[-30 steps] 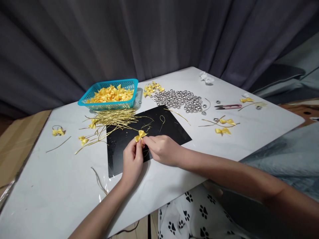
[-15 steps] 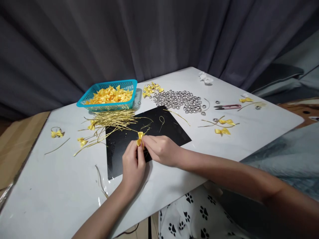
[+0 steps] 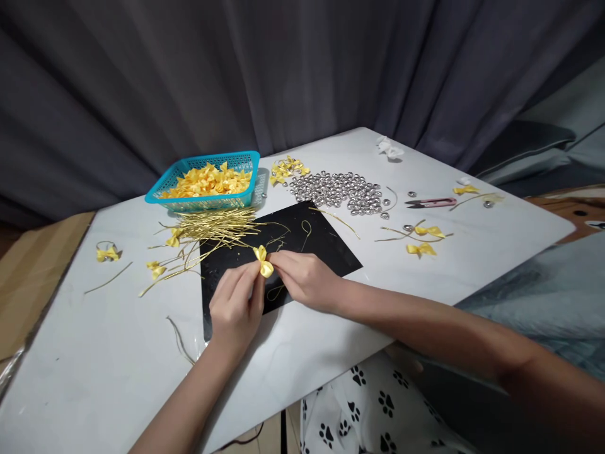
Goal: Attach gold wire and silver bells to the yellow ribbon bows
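Note:
A small yellow ribbon bow is held between my two hands above the black mat. My left hand pinches it from the left, thumb and fingers pressed together. From the right, the fingertips of my right hand are closed at the bow's edge; whether they also grip a cord is hidden. A loop of thin gold cord shows just below the bow. Beyond the hands, a bundle of gold cords lies partly over the mat.
Behind the cords stands a blue basket of yellow bows. Silver beads are heaped at the back middle. Pink-handled thread snips lie to the right, near loose bows. Another bow sits at the left.
My left hand has shifted left and turned a little. The bow has tilted to show more of its loops, and the gold cord loop beneath it is more exposed.

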The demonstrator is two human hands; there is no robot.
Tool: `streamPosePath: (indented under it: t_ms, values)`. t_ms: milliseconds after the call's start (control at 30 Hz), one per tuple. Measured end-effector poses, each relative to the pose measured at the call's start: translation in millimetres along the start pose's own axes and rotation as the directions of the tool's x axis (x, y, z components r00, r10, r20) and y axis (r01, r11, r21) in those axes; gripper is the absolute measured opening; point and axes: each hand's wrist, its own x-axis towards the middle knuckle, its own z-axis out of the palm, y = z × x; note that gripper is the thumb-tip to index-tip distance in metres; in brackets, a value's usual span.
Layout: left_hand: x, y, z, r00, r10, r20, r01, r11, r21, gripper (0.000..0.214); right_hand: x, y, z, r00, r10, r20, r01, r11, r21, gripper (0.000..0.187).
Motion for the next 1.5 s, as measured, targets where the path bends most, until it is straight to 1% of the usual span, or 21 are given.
streamPosePath:
  t_ms: [133, 200, 233, 267, 300, 367, 400, 433, 500, 567, 700, 867, 1067, 1100, 1133, 1167, 1233, 1267, 1300, 1367, 1500]
  values:
    - [4, -3, -4.0, 0.995, 0.085, 0.043, -0.088, 0.993, 0.081, 0.026, 3, 0, 0, 0.998, 0.052, -0.043, -0.042, 0.980, 0.193, 0.020]
    - [6, -3, -6.2, 0.995, 0.085, 0.058, -0.090, 0.992, 0.086, 0.023, 5, -2, -1, 0.993, 0.118, -0.027, -0.101, 0.932, 0.348, 0.016]
    - [7, -2, -7.1, 0.996, 0.069, 0.054, -0.073, 0.995, 0.075, 0.022, 6, -3, -1, 0.987, 0.163, 0.009, -0.150, 0.880, 0.451, 0.014]
    - [7, -1, -7.7, 0.998, 0.049, 0.043, -0.052, 0.997, 0.058, 0.020, 7, -5, -1, 0.976, 0.205, 0.072, -0.209, 0.801, 0.561, 0.013]
    - [7, 0, -8.2, 0.999, 0.033, 0.023, -0.034, 0.999, 0.040, 0.020, 8, -7, -1, 0.961, 0.233, 0.151, -0.273, 0.697, 0.663, 0.013]
    - [6, 3, -8.7, 0.998, 0.041, -0.047, -0.041, 0.999, 0.006, 0.023, 9, -10, -1, 0.927, 0.225, 0.300, -0.373, 0.468, 0.801, 0.015]
    - [5, 4, -8.9, 0.994, 0.064, -0.084, -0.065, 0.998, -0.004, 0.027, 9, -12, -1, 0.914, 0.203, 0.351, -0.404, 0.374, 0.835, 0.014]
    - [5, 5, -9.0, 0.989, 0.090, -0.117, -0.092, 0.996, -0.010, 0.030, 9, -14, -1, 0.904, 0.181, 0.388, -0.427, 0.306, 0.851, 0.013]
    - [4, 6, -9.6, 0.980, 0.130, -0.149, -0.133, 0.991, -0.013, 0.033, 9, -17, -2, 0.888, 0.161, 0.430, -0.458, 0.237, 0.857, 0.012]
    - [5, 6, -10.5, 0.976, 0.155, -0.153, -0.158, 0.987, -0.005, 0.031, 9, -18, -3, 0.877, 0.164, 0.453, -0.480, 0.223, 0.848, 0.012]
    - [7, 6, -11.7, 0.971, 0.175, -0.164, -0.174, 0.984, 0.022, 0.025, 9, -18, -4, 0.871, 0.162, 0.463, -0.490, 0.232, 0.840, 0.012]
    - [7, 6, -11.0, 0.971, 0.170, -0.169, -0.169, 0.985, 0.018, 0.028, 9, -18, -5, 0.868, 0.167, 0.467, -0.496, 0.246, 0.833, 0.013]
    - [5, 5, -9.6, 0.976, 0.136, -0.172, -0.140, 0.990, -0.010, 0.028, 9, -18, -5, 0.870, 0.150, 0.470, -0.493, 0.301, 0.816, 0.013]
    - [6, 5, -9.4, 0.977, 0.124, -0.175, -0.129, 0.992, -0.014, 0.028, 8, -18, -5, 0.876, 0.161, 0.456, -0.483, 0.330, 0.811, 0.012]
    - [6, 6, -9.1, 0.980, 0.099, -0.172, -0.103, 0.995, -0.017, 0.028, 8, -17, -6, 0.887, 0.181, 0.425, -0.461, 0.385, 0.799, 0.010]
    - [7, 6, -8.9, 0.985, 0.060, -0.160, -0.064, 0.998, -0.021, 0.026, 7, -17, -6, 0.906, 0.204, 0.371, -0.424, 0.470, 0.775, 0.010]
    - [8, 7, -8.0, 0.994, -0.044, -0.102, 0.040, 0.999, -0.036, 0.020, 5, -15, -7, 0.951, 0.218, 0.221, -0.310, 0.681, 0.663, 0.011]
    - [8, 7, -7.5, 0.994, -0.090, -0.058, 0.087, 0.995, -0.045, 0.015, 4, -14, -7, 0.968, 0.200, 0.151, -0.251, 0.772, 0.583, 0.012]
    - [8, 7, -6.9, 0.992, -0.123, -0.014, 0.122, 0.991, -0.053, 0.012, 4, -13, -8, 0.980, 0.171, 0.102, -0.199, 0.839, 0.506, 0.013]
    - [7, 7, -5.7, 0.988, -0.141, 0.060, 0.144, 0.988, -0.062, 0.008, 3, -12, -8, 0.990, 0.123, 0.065, -0.139, 0.908, 0.395, 0.014]
    - [7, 6, -4.8, 0.984, -0.119, 0.134, 0.130, 0.989, -0.071, 0.011, 2, -9, -6, 0.998, 0.055, 0.033, -0.061, 0.963, 0.261, 0.013]
